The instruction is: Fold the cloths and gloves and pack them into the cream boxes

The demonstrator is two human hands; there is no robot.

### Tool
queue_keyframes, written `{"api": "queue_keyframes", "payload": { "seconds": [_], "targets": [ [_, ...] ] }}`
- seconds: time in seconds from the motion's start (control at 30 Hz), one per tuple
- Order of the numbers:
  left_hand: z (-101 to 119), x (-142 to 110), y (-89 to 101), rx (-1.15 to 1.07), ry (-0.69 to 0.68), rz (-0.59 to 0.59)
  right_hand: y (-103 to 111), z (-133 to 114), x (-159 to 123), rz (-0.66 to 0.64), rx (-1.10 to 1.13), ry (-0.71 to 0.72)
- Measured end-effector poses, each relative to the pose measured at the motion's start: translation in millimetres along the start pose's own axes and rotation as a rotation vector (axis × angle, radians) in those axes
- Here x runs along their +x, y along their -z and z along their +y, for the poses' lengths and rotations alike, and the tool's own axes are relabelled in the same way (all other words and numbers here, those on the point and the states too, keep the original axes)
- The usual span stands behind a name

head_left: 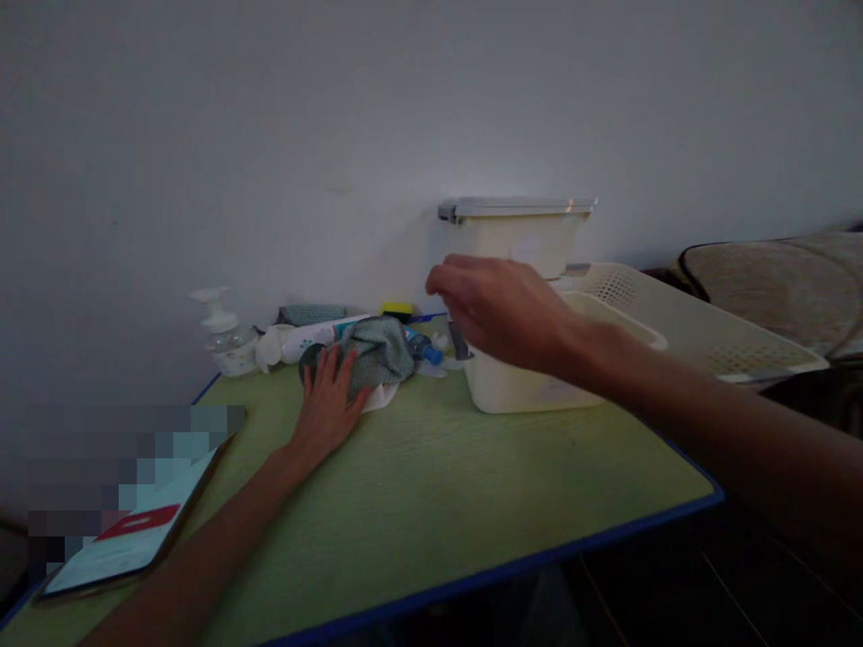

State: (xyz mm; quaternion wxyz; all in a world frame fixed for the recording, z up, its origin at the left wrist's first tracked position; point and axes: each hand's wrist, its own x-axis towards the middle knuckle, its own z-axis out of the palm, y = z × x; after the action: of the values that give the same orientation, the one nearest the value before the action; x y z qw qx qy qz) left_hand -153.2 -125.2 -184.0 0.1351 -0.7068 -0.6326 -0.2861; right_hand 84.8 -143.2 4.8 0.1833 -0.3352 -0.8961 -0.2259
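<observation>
My left hand (327,395) lies with fingers spread on a bunched grey cloth (378,352), touching it from the near left. A bit of white material (381,398) shows under the cloth's near edge. My right hand (495,305) is raised in front of a cream plastic bin (532,391), its fingers curled together. Whatever those fingers hold, if anything, is hidden behind the hand. Just right of the cloth lies a small bottle with a blue cap (431,356). Behind the cloth are a white tube-like container (314,340) and a yellow sponge (396,311).
A clear pump bottle (231,346) stands at the table's back left. A tablet-like device (141,530) lies at the left. Behind the bin is a lidded box (519,235); a perforated basket (680,323) extends right. The green table (431,503) has a blue edge.
</observation>
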Motion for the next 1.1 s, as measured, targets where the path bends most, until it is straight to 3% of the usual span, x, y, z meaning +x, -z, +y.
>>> {"api": "queue_keyframes", "payload": {
  "seconds": [0.13, 0.2, 0.37, 0.53, 0.77, 1.1],
  "targets": [
    [-2, -2, -1.5, 0.024, 0.04, -0.054, -38, -47, -6, -0.093, 0.077, 0.253],
    [1, -2, 2.0, 0.013, 0.047, -0.067, -65, -60, -7, -0.165, 0.115, 0.289],
    [2, 1, 6.7, -0.02, 0.069, -0.079, -123, -69, -6, -0.237, 0.266, 0.162],
    [-4, 4, 3.0, -0.079, 0.073, -0.094, -156, -66, -10, -0.224, 0.38, 0.074],
    [-7, 7, 4.2, -0.252, 0.127, -0.021, -169, -68, -17, -0.212, 0.481, 0.074],
    [-13, 17, 19.9, -0.516, 0.446, 0.343, -163, -68, -21, -0.222, 0.543, 0.059]
  ]
}}
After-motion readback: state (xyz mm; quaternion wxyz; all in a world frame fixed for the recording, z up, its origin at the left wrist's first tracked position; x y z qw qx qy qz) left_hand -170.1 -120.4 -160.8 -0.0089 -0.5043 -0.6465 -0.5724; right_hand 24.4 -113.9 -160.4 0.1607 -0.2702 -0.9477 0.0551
